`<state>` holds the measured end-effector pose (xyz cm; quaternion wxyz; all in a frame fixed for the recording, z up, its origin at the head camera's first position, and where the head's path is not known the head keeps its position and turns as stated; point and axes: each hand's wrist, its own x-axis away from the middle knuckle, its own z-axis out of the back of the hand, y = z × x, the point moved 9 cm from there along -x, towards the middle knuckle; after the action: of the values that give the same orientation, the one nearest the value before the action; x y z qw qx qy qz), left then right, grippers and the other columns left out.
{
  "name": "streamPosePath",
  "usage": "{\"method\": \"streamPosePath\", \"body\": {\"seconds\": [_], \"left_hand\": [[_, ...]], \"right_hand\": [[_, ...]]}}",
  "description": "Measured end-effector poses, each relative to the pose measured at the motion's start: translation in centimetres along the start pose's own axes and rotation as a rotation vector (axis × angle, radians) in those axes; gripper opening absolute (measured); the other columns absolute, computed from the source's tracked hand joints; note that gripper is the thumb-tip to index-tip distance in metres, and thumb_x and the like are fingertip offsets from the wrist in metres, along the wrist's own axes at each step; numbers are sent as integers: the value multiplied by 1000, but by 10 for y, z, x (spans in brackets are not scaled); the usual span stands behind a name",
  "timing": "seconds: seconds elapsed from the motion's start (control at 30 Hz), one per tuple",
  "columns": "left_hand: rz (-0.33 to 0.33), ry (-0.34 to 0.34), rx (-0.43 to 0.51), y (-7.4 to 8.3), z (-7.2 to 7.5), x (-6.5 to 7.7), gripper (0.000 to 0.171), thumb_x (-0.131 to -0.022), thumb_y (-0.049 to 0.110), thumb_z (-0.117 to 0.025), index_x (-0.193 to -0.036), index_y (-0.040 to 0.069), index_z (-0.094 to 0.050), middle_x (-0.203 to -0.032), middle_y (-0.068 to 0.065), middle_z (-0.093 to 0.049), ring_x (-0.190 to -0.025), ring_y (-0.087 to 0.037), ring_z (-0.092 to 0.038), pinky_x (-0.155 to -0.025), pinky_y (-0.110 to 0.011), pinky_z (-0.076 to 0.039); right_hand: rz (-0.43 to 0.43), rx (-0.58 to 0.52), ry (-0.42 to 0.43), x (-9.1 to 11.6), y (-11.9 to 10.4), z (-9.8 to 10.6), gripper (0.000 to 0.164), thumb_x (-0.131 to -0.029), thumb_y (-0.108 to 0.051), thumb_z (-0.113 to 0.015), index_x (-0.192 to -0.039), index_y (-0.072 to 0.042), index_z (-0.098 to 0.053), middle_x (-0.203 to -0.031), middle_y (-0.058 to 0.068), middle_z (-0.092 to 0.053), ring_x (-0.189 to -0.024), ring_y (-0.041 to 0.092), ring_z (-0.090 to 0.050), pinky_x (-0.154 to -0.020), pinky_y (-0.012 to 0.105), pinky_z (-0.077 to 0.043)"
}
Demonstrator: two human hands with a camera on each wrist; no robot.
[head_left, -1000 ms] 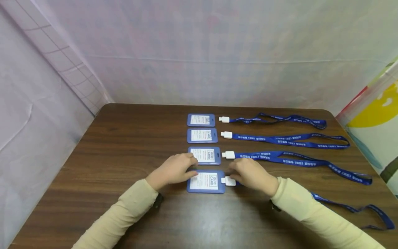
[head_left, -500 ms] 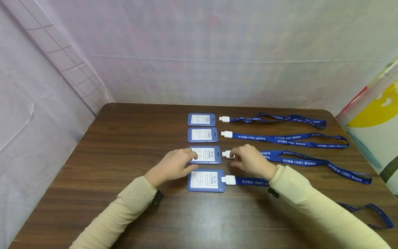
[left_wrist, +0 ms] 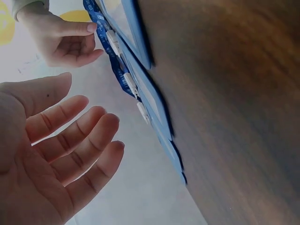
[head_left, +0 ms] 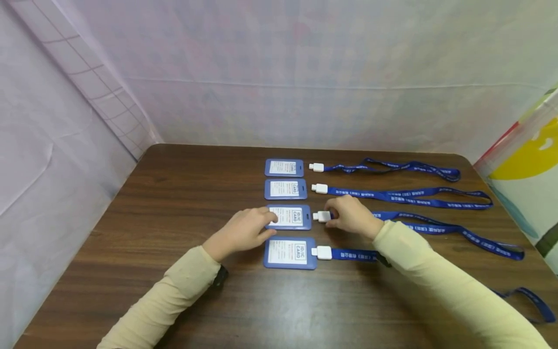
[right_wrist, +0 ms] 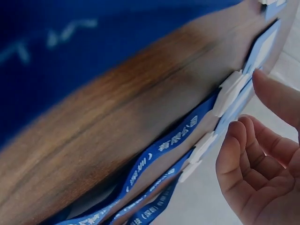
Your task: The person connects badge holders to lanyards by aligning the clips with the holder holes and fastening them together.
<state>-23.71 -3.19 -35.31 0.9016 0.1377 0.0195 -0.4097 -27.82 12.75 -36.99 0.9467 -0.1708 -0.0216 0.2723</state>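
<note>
Blue card holders lie in a column, each with a white-ended blue lanyard to its right. My left hand (head_left: pixel 244 229) hovers with relaxed, spread fingers at the left end of the second-nearest card holder (head_left: pixel 293 216); the left wrist view shows its palm bare. My right hand (head_left: pixel 350 214) is at the white clip (head_left: pixel 321 216) of the second-nearest lanyard (head_left: pixel 429 228), thumb and bent fingers apart around the strap end. That clip's tip points at the holder's slot, a small gap between. The nearest clip (head_left: pixel 324 252) overlaps the slotted edge of the nearest card holder (head_left: pixel 279 253).
Farther back lie two more card holders (head_left: pixel 272 189), with a clip (head_left: pixel 320 188) and lanyard (head_left: pixel 405 196) beside each. The nearest lanyard (head_left: pixel 353 255) runs under the right sleeve to a loop (head_left: pixel 538 303) at the right. A white cloth (head_left: pixel 305 97) hangs behind the brown table (head_left: pixel 196 179).
My right hand has left the nearest clip and moved away from me to the second-nearest one. My left hand has shifted only slightly. The holders and clips look unmoved.
</note>
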Motion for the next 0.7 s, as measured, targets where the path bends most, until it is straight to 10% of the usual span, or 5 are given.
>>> {"method": "streamPosePath", "body": {"seconds": [0.7], "left_hand": [[14, 0, -17, -6, 5, -1, 23, -84, 18, -64, -102, 3, -63, -89, -7, -61, -72, -17, -59, -59, -28, -50]], "right_hand": [[-69, -142, -125, -13, 25, -21, 27, -70, -16, -77, -87, -3, -62, -63, -1, -55, -57, 12, -49, -54, 25, -42]]}}
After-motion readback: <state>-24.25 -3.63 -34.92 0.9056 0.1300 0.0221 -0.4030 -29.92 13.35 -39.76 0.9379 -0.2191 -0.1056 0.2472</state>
